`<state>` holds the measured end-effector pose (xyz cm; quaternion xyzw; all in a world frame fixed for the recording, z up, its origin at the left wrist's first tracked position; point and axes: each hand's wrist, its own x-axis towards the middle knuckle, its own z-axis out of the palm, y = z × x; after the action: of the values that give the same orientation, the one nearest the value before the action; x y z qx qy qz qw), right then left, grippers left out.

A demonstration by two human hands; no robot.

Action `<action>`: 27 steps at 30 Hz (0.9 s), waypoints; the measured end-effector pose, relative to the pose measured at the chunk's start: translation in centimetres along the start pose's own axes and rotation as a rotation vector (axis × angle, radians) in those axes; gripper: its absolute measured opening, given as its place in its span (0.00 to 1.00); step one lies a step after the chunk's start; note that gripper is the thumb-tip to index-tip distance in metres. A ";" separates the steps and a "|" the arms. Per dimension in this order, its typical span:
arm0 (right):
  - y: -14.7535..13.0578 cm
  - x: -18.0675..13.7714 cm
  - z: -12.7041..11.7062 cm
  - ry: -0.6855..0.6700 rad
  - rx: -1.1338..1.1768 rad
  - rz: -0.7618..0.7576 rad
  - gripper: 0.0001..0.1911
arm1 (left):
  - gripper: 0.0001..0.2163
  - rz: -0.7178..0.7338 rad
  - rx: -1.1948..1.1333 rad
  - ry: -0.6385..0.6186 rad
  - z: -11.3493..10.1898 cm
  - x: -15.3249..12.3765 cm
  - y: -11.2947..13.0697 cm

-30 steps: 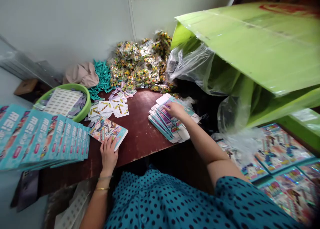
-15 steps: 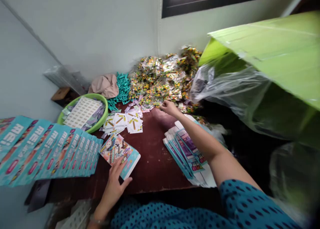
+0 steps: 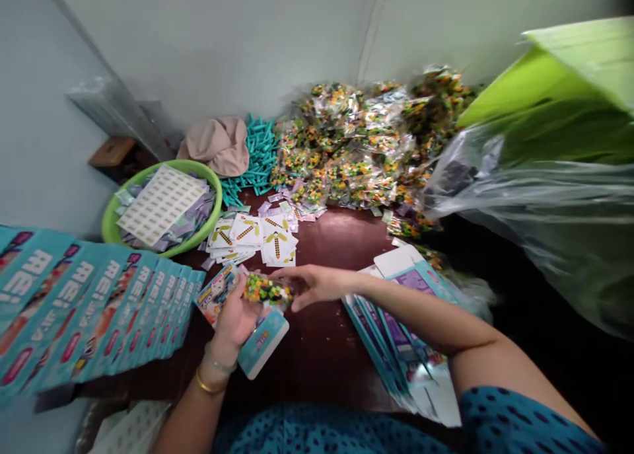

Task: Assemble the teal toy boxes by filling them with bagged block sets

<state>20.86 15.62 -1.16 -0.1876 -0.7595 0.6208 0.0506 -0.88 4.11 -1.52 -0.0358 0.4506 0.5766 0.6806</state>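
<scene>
A small clear bag of orange, green, yellow and black beads (image 3: 265,290) is between my two hands, above the table. My left hand (image 3: 236,318) has its fingers closed around the bag's left end. At the right end, the fingers and thumb of my right hand (image 3: 317,287) pinch the bag's clear edge; their tips are partly hidden. Beneath the hands lies a flat blue printed box (image 3: 264,345), partly covered by my left hand. Just beyond are white cards (image 3: 277,246) printed with pickaxe pictures.
Many bead bags (image 3: 356,150) are heaped against the wall, beside teal sticks (image 3: 257,150) and a beige cloth (image 3: 218,143). A green basin (image 3: 216,203) holds small packets. Blue boxes (image 3: 99,308) stand in a row at left; flattened boxes (image 3: 421,282) lie at right.
My right hand has come back from the bead-bag heap towards my left hand, bringing a bead bag. My left hand has lifted off the box and turned to hold the bag. The view has shifted.
</scene>
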 end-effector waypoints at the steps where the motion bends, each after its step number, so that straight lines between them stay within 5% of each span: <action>1: 0.3 0.9 -2.0 0.015 -0.120 0.104 0.30 | 0.11 0.025 -0.030 0.064 -0.7 0.2 0.6; 3: 1.4 2.5 -5.7 0.204 -0.497 0.438 0.18 | 0.09 0.059 -0.080 0.137 -2.6 0.3 1.6; 6: 4.1 2.9 -10.3 0.517 -0.884 0.902 0.16 | 0.09 -0.002 -0.112 0.132 -5.8 -0.3 2.6; 12: 8.3 -3.9 -14.2 0.667 -0.985 1.206 0.19 | 0.16 0.026 -0.053 0.138 -8.4 -2.2 1.8; 15: 8.3 -5.7 -13.3 0.707 -1.047 1.216 0.22 | 0.17 -0.047 0.102 0.062 -7.2 -2.7 0.8; 18: 7.0 -3.4 -11.5 0.702 -1.090 1.097 0.22 | 0.19 -0.097 0.166 0.009 -6.1 -3.1 0.6; 23: 3.6 9.8 -8.8 0.494 -1.050 0.601 0.17 | 0.21 -0.123 0.175 -0.063 -6.1 -3.8 1.0; 27: 1.8 21.4 -8.7 0.548 -1.015 0.445 0.22 | 0.16 -0.121 0.215 -0.072 -5.8 -4.4 0.5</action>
<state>4.22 31.39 -4.29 -0.4949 -0.8622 0.1070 0.0174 -4.25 -2.31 -1.85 0.0310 0.4820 0.4837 0.7299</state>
